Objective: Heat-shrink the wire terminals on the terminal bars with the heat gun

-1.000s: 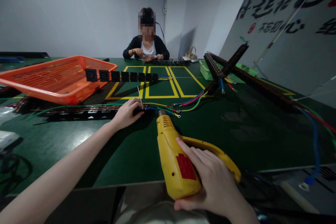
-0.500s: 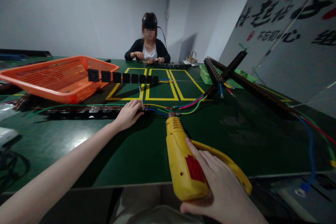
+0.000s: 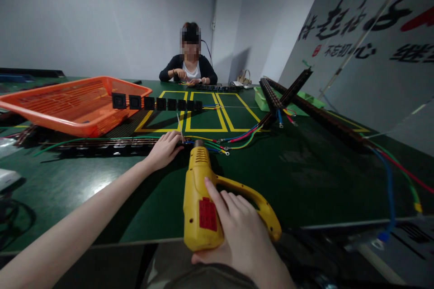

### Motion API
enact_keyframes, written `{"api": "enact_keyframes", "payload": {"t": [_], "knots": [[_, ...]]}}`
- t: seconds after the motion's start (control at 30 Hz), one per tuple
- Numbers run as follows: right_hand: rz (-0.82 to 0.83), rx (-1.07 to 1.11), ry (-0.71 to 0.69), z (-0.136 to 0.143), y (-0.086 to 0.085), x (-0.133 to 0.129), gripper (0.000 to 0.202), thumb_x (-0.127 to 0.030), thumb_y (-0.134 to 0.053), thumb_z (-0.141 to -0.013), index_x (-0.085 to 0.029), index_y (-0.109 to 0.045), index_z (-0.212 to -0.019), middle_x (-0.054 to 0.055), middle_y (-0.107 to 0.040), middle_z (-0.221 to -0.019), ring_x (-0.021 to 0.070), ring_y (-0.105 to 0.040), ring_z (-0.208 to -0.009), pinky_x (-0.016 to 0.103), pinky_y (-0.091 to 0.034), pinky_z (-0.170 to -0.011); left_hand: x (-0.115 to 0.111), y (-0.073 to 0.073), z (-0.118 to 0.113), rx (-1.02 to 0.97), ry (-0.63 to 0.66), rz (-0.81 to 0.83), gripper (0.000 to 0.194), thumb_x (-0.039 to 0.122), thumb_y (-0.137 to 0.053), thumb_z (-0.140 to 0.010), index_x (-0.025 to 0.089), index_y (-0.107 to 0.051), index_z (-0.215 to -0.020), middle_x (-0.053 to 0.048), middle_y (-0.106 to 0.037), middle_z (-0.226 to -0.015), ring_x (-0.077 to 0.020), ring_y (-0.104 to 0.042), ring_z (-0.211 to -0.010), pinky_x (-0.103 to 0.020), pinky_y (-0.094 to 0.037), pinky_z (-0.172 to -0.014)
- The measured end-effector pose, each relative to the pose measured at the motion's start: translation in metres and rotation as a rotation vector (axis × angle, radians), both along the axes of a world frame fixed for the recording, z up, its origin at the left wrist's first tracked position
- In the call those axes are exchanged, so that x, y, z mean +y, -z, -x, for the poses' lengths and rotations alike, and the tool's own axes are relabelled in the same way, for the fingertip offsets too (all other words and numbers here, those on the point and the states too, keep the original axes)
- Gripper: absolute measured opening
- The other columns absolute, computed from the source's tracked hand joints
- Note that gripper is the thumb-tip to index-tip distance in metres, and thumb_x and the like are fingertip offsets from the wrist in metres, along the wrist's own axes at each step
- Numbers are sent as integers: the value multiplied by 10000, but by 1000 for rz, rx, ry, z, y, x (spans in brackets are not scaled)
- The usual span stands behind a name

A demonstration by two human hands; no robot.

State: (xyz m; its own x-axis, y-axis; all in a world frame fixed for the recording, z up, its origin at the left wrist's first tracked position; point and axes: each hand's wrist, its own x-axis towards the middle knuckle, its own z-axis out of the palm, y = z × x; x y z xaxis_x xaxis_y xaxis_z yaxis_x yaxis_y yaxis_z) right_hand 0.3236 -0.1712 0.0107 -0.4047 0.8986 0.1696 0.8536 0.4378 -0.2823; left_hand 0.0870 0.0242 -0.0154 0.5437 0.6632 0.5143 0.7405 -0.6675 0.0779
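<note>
My right hand [image 3: 244, 230] is wrapped round the body of a yellow heat gun [image 3: 200, 189] with a red label; its loop handle points right. The metal nozzle [image 3: 199, 143] is close to a bundle of coloured wires [image 3: 210, 145] with ring terminals on their ends. My left hand [image 3: 166, 150] is closed over the right end of a long black strip with wires along it [image 3: 115, 145], which lies on the table. Beside its fingertips a thin white cable tie tail [image 3: 179, 123] stands up. What lies under the left fingers is partly hidden.
An orange basket [image 3: 77, 127] stands at the left, with a row of black square modules [image 3: 149, 103] by it. Dark wired strips [image 3: 312, 108] rest across a green basket [image 3: 262, 98] at the right. Another person [image 3: 190, 67] sits across the green table [image 3: 305, 180].
My right hand has moved the heat gun left, bringing its nozzle nearer to my left hand. My left hand stays on the strip.
</note>
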Motion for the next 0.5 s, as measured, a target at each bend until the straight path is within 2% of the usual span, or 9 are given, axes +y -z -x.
{"api": "enact_keyframes", "payload": {"t": [0.2, 0.33, 0.5], "knots": [[-42, -5, -44, 18, -3, 3, 1301, -780, -661, -503, -229, -2, -1481, 93, -578, -1025, 286, -564, -890, 455, -460, -826, -2, -1, -2, 1, 1, 10, 174, 299, -397, -910, 197, -470, -1031, -88, -515, -1142, -240, -475, -1062, -394, -429, -911], [-65, -28, -81, 22, -3, 4, 1250, -766, -637, -557, -204, -11, -1481, 88, -568, -999, 267, -556, -866, 433, -450, -810, 0, 1, 1, 18, 6, -6, 187, 247, -410, -885, 184, -467, -1052, -102, -517, -1142, -251, -478, -1061, -409, -431, -914], [-68, -13, -90, 22, 0, 6, 1189, -769, -594, -595, -216, -25, -1482, 84, -569, -998, 270, -557, -871, 441, -439, -805, 0, 0, 4, -29, 33, 4, 183, 267, -433, -881, 184, -492, -1033, -98, -525, -1115, -245, -498, -1039, -416, -445, -908]]}}
